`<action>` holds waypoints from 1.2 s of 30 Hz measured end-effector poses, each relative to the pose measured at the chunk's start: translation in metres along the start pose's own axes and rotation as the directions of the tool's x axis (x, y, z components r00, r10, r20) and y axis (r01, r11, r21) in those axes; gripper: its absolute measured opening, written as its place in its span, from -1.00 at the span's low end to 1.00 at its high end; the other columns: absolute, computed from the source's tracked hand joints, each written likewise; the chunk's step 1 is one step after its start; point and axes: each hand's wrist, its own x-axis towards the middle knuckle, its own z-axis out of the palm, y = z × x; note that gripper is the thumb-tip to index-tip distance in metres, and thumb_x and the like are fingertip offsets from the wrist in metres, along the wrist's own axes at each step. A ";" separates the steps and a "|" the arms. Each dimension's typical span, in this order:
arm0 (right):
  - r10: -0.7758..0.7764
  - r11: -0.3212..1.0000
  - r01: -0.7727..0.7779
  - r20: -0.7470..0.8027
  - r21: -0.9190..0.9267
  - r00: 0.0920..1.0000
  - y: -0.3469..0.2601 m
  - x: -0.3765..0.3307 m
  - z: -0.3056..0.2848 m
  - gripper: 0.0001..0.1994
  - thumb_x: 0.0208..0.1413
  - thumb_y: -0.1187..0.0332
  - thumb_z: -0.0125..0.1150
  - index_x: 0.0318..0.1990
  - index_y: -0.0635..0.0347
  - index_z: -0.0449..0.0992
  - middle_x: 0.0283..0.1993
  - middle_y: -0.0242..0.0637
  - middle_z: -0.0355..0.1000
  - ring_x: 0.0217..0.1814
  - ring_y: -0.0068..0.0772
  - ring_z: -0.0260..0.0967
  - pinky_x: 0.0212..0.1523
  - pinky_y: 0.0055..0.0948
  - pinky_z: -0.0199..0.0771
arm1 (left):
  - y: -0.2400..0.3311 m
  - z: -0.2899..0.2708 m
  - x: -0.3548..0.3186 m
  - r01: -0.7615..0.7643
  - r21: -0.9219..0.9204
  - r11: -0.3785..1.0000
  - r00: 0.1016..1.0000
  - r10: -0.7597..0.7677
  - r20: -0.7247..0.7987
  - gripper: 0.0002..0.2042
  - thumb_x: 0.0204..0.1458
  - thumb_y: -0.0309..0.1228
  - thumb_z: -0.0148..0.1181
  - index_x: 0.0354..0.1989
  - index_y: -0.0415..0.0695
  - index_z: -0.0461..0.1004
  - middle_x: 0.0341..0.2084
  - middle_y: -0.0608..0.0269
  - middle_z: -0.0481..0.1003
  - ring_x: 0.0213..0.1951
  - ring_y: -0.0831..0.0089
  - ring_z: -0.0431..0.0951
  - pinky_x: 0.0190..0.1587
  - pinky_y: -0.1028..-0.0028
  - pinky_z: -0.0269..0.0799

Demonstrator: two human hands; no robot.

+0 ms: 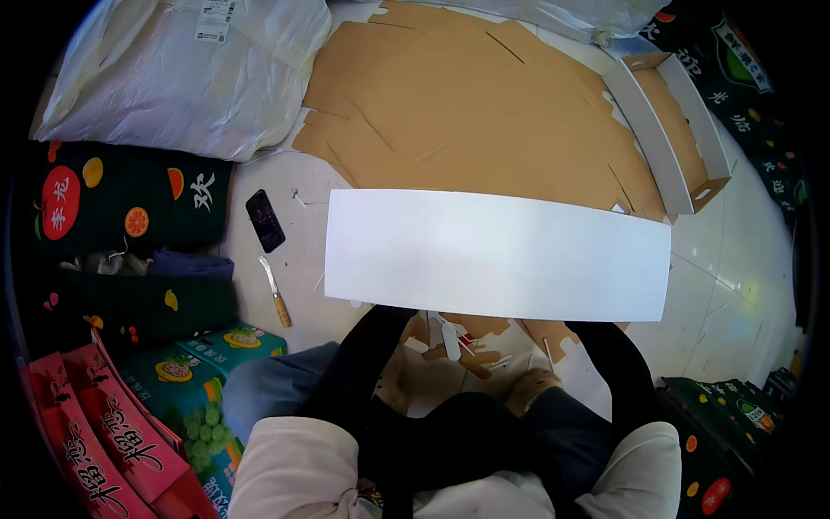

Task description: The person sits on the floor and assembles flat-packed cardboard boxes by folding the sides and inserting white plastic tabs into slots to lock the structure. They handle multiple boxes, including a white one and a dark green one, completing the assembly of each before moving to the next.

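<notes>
A long white panel (497, 255) lies crosswise in front of me, its plain face up. My left forearm in a black sleeve (373, 346) runs to its near edge, left of the middle. The right black sleeve (609, 355) meets the same edge farther right. Both my hands are hidden beneath or behind the panel, so their fingers and grip do not show. Past the panel, a large brown cardboard sheet (467, 104) with slits covers the floor. An open white cardboard tray (624, 108) with a brown inside stands at the far right.
On the left lie a black phone (265, 221) and a knife with a wooden handle (278, 298). Cardboard scraps (474, 359) litter the floor between my feet. A plastic-wrapped bundle (181, 78) sits at the far left, dark green printed boxes (130, 195) and red boxes (112, 424) nearer.
</notes>
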 end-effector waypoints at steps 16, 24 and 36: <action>0.012 1.000 -0.011 -0.069 0.026 0.998 0.007 -0.016 -0.010 -0.63 0.22 0.22 -0.05 0.01 0.31 0.45 -0.07 0.04 0.46 0.02 -0.09 0.40 0.08 -0.21 0.37 | 0.007 -0.002 -0.001 -0.013 -0.017 1.000 0.997 0.014 0.075 -0.78 0.13 -0.32 0.08 -0.18 -0.20 0.47 -0.23 0.08 0.49 -0.12 0.27 0.48 -0.02 0.34 0.37; 0.051 0.999 -0.050 -0.074 0.017 0.996 -0.002 0.023 -0.011 -0.64 0.23 0.21 -0.05 0.00 0.30 0.46 -0.08 0.01 0.48 0.00 -0.13 0.42 0.07 -0.24 0.39 | 0.006 -0.010 0.021 -0.032 -0.024 0.999 0.992 0.035 0.122 -0.77 0.15 -0.33 0.07 -0.11 -0.20 0.43 -0.17 0.12 0.47 -0.08 0.32 0.46 0.01 0.34 0.35; -0.161 0.857 -0.028 0.318 0.515 0.934 0.118 -0.098 -0.129 -0.82 0.11 0.45 0.06 -0.29 0.26 0.61 -0.29 -0.21 0.57 -0.19 -0.35 0.50 -0.02 -0.35 0.45 | 0.103 -0.038 0.020 0.085 -0.876 0.474 0.896 0.349 0.276 -0.72 0.18 -0.34 0.07 0.00 -0.19 0.37 -0.08 0.17 0.44 -0.01 0.39 0.43 0.07 0.35 0.33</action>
